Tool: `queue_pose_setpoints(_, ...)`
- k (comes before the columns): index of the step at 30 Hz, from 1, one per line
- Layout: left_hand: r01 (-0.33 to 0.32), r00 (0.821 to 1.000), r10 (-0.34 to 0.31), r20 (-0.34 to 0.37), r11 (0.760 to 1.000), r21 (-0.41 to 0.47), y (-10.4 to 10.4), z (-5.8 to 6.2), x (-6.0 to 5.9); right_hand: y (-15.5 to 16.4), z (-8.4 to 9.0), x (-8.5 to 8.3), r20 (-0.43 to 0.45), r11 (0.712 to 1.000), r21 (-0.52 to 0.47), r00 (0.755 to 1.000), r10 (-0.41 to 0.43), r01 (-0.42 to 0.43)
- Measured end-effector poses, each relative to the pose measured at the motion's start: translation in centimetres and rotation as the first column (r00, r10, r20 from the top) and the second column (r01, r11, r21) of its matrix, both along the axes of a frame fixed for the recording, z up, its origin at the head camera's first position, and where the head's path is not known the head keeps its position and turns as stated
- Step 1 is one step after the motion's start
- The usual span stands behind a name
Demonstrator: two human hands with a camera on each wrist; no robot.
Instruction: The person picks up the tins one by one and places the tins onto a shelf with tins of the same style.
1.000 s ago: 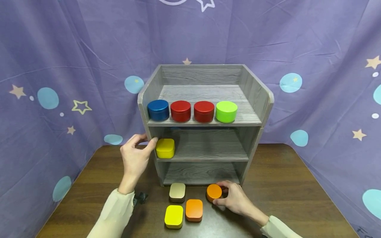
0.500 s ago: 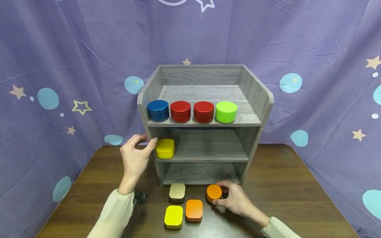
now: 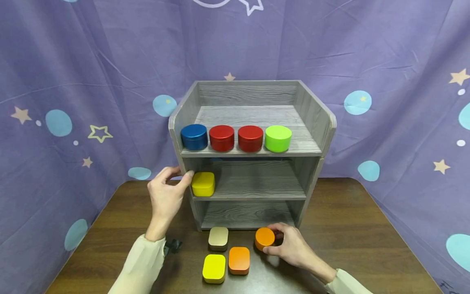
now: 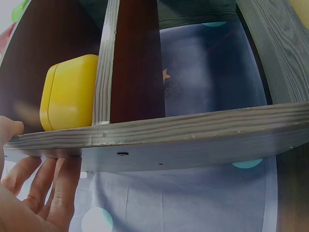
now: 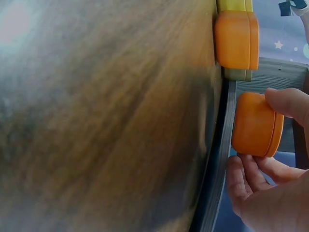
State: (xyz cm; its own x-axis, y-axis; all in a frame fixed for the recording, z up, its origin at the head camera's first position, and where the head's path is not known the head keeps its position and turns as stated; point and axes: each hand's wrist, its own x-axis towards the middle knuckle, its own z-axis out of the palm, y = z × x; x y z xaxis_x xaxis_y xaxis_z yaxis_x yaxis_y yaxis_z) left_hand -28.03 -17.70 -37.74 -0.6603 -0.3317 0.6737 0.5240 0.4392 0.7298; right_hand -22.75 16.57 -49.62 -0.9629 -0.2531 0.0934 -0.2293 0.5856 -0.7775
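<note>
Low and right of centre in the head view, the right hand (image 3: 290,247) pinches the round orange tin (image 3: 264,238) on the table (image 3: 360,228). At centre left, the left hand (image 3: 166,196) grips the shelf (image 3: 253,151) side wall, thumb touching a yellow tin (image 3: 203,183).

- The round orange tin (image 3: 264,239) under the right hand (image 3: 291,246) has tipped slightly, its far edge a touch higher off the surface (image 3: 352,228).
- The whole head view has drifted marginally left.

Right wrist view: table (image 5: 96,121) blurred; yellow tin (image 5: 234,5) cut off.
</note>
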Motion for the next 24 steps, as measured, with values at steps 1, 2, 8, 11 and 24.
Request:
queue_pose_setpoints(1,0.000,1.000,0.000,0.000,1.000,0.001,0.0,0.0,0.0,0.0,0.1,0.0,-0.003,1.000,-0.001,1.000,0.003,-0.003)
queue_pose_setpoints(2,-0.003,1.000,0.003,0.000,1.000,-0.001,0.0,0.1,0.0,0.1,0.2,0.0,-0.003,1.000,-0.001,1.000,0.006,-0.006)
queue_pose_setpoints(8,-0.005,1.000,0.005,0.013,1.000,0.003,0.0,0.1,0.1,0.2,0.4,0.2,-0.004,1.000,0.009,1.000,0.015,-0.015)
queue_pose_setpoints(11,-0.005,1.000,0.005,0.018,1.000,0.006,0.0,0.1,0.1,0.3,0.5,0.3,0.003,1.000,0.004,1.000,0.015,-0.015)
queue_pose_setpoints(24,-0.002,1.000,0.001,0.024,1.000,0.019,0.1,0.2,0.2,0.6,1.5,0.6,-0.010,1.000,-0.024,1.000,0.017,-0.018)
